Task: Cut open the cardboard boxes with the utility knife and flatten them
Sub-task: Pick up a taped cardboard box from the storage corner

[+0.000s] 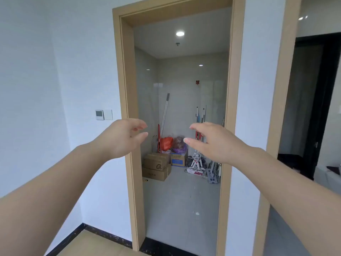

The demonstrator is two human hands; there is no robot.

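Two brown cardboard boxes are stacked on the grey tile floor at the far left of a small storage room, the upper box [156, 161] on the lower box [156, 174]. A third box [178, 159] with a blue front stands behind them. My left hand [121, 137] and my right hand [212, 142] are raised in front of the doorway, fingers loosely spread, holding nothing. Both hands are far from the boxes. No utility knife is visible.
A tan wooden door frame [129, 108] borders the opening. Mops and poles [200, 126] lean on the back wall, with mop heads [212, 172] on the floor at right. Orange and purple bags [173, 145] sit atop the boxes. A dark doorway [317, 100] lies at right.
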